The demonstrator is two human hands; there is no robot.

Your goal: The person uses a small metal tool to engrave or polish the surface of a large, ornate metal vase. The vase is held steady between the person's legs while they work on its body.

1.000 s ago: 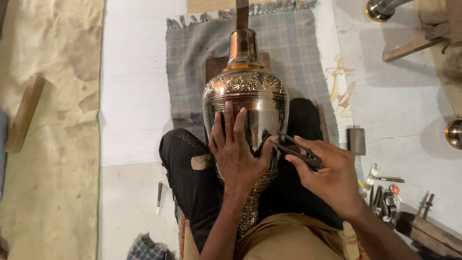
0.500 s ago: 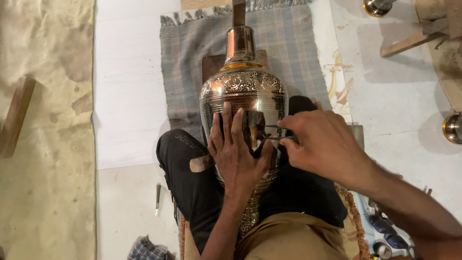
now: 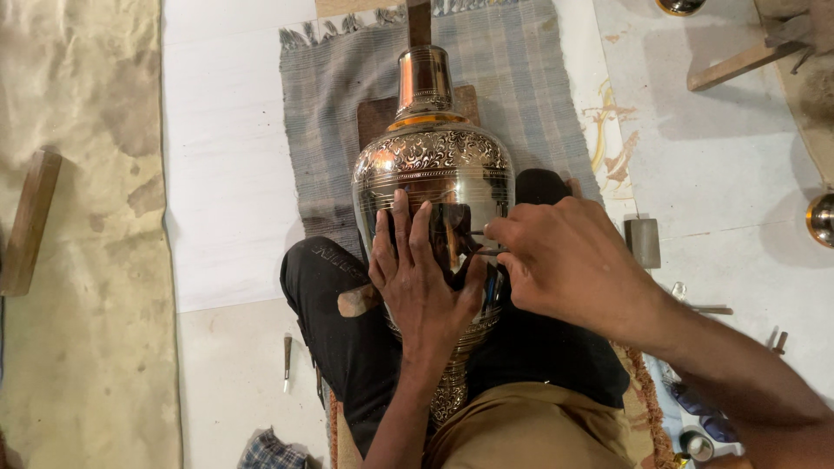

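Metal vase [image 3: 433, 161] lies across the lap on a grey mat [image 3: 330, 113]; left hand [image 3: 423, 276] rests open and flat on its body. Right hand [image 3: 569, 260] pinches a thin tool [image 3: 483, 242] against it. Likely heavy, rigid and slippery; steady it at the body.

Even, bright overhead light; sharp focus; specular glare on the metal vase [image 3: 432, 169]; soft shadows at right.
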